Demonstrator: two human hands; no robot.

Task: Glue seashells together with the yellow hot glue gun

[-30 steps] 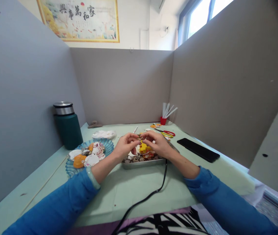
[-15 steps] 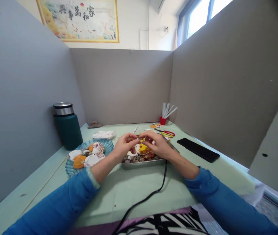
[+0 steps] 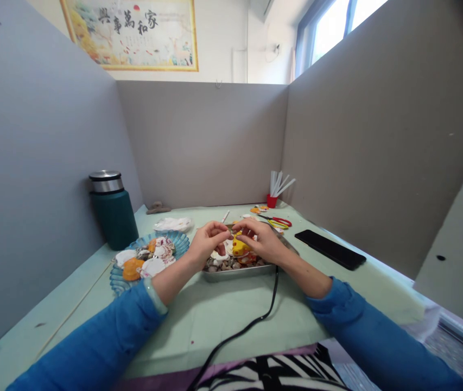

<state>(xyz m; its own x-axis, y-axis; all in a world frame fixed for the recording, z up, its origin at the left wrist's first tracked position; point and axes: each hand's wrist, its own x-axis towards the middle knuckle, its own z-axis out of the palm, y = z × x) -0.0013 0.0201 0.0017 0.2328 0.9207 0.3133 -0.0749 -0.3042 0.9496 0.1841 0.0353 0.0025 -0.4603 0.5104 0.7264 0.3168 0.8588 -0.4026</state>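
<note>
We have our left hand [image 3: 210,243] and right hand [image 3: 264,241] close together over a metal tray [image 3: 235,276] of pebbles [image 3: 227,264] and a yellow piece [image 3: 239,246]; anything between our fingertips [image 3: 227,235] is too small to tell. With the tray as dial centre, we see a blue plate [image 3: 181,243] of shells [image 3: 133,269] at nine o'clock, a green flask [image 3: 114,220] at ten, a red cup [image 3: 272,201] at one, scissors [image 3: 282,221] at two, a black phone [image 3: 330,250] at three.

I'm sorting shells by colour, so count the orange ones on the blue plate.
2 visible, both left of the left hand: one orange shell near the front of the blue plate, another farther back beside the patterned shells. More may be hidden underneath.
</note>
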